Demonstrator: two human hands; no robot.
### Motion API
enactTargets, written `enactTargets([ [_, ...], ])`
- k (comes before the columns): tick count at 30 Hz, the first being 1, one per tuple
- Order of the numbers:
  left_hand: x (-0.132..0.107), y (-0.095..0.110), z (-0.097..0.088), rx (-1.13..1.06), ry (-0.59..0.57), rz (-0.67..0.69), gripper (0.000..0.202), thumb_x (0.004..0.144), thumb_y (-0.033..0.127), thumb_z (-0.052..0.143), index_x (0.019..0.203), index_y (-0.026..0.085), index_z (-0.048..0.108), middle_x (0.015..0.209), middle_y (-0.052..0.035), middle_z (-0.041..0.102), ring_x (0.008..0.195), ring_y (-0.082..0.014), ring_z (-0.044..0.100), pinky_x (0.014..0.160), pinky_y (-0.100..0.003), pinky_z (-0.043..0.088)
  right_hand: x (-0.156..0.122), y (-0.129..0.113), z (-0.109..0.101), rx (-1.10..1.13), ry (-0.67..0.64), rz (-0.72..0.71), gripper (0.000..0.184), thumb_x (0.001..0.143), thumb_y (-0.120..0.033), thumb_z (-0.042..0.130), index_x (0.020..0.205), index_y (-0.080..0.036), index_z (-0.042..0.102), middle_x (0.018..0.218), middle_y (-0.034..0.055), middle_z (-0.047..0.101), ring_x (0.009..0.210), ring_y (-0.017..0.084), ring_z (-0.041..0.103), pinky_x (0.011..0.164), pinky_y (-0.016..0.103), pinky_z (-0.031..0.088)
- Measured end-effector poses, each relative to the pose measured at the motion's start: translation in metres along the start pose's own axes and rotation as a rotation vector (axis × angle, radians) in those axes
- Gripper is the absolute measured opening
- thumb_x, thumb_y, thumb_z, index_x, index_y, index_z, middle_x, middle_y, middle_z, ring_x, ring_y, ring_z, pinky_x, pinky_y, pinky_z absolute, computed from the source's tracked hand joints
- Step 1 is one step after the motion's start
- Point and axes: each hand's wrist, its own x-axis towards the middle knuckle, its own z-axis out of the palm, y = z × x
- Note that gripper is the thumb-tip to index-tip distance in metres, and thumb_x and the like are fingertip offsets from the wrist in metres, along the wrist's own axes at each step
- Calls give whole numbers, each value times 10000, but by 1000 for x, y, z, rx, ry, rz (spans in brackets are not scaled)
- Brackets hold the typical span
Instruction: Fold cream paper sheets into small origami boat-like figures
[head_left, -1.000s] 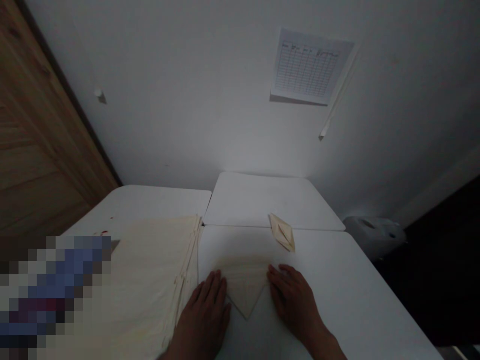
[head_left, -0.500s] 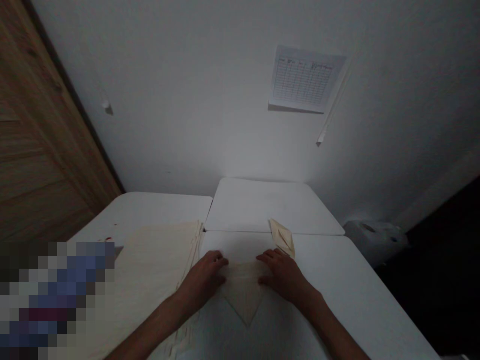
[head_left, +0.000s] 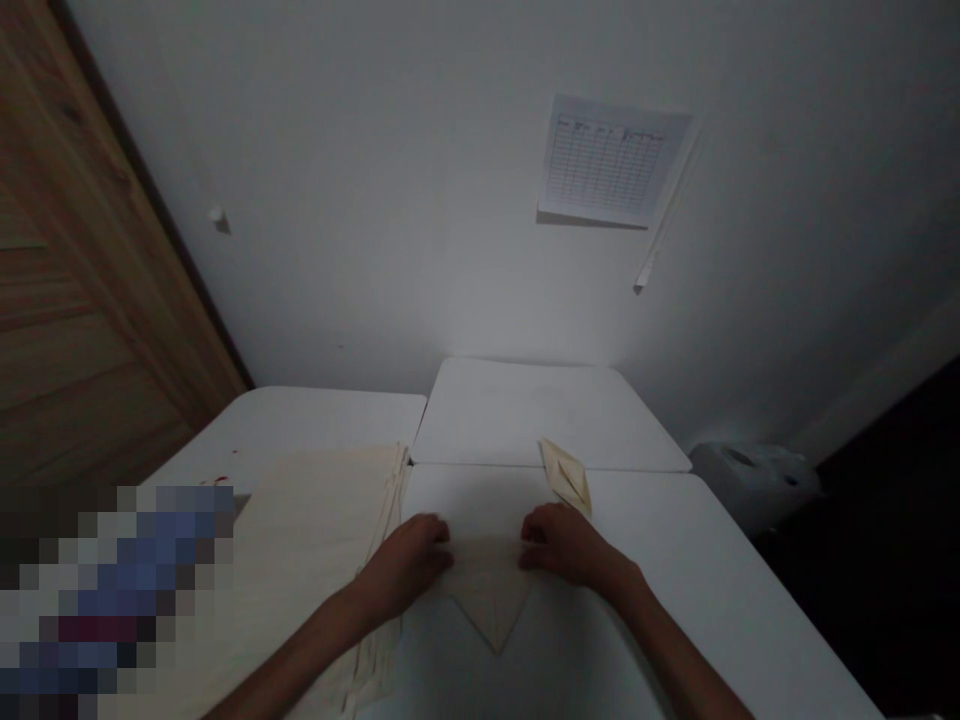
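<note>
A folded cream paper triangle (head_left: 491, 590) lies on the white table (head_left: 675, 570), its point toward me. My left hand (head_left: 405, 560) rests at its left upper corner, and my right hand (head_left: 562, 545) at its right one. The fingers of both hands are curled over the top part of the fold, hiding its upper edge. A small folded paper boat shape (head_left: 568, 477) sits just beyond my right hand. To the left of my left forearm lies a stack of large cream sheets (head_left: 315, 540).
Several white table panels (head_left: 540, 415) meet near the middle. A pixelated patch (head_left: 112, 600) covers the lower left. A wooden panel (head_left: 97, 270) stands at the left, a printed grid sheet (head_left: 611, 160) hangs on the wall, and a white object (head_left: 754, 480) sits beyond the right table edge.
Both hands have drawn slightly closer together, and their fingers are more curled over the triangle's top. The view has shifted only a little.
</note>
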Motion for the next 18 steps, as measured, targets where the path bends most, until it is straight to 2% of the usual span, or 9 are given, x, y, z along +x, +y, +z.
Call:
enactTargets([
  [4,-5,4,-2,-20,22,69,83,794,142,489,834,177,552,925,-52,590,904,-188,572,786,-283,442,-4,-1,1,19,37,-27,81,691,-252,746,725,-213,684,772,-10,665,723,145,602,633,220,398],
  [7,-6,5,0,-33,52,93,87,830,160,458,851,189,538,878,-41,605,823,-181,587,725,-279,457,-6,1,2,37,65,-44,81,697,-247,745,729,-212,680,743,-15,666,695,143,607,617,218,407],
  [9,-5,4,1,-43,81,103,82,848,184,461,866,194,540,832,-36,624,771,-183,601,690,-283,468,-7,3,1,44,99,-53,97,713,-253,741,778,-209,684,763,-2,676,709,154,613,630,230,424],
  [12,-2,3,-5,-68,140,134,125,891,230,456,959,202,557,904,-54,649,836,-194,617,739,-308,485,-8,2,-6,49,174,-77,134,763,-232,706,891,-206,678,876,33,685,838,182,606,745,273,443],
  [14,-1,5,-16,-70,218,208,165,919,238,442,1038,210,553,962,-62,645,885,-190,610,774,-318,485,-11,1,-12,50,266,-148,90,798,-175,656,877,-214,672,884,34,676,870,179,583,777,281,437],
  [16,0,9,-30,-8,392,398,161,931,195,438,1048,196,550,901,-60,641,836,-182,603,732,-311,491,-15,-1,-18,29,419,-266,125,809,-114,608,848,-219,663,846,29,664,829,174,562,743,281,439],
  [18,-1,14,-43,118,526,554,166,920,137,447,1053,172,541,847,-61,634,777,-183,583,695,-317,485,-21,-2,-21,-25,566,-366,178,807,-75,574,893,-212,651,860,39,658,807,178,543,723,294,440],
])
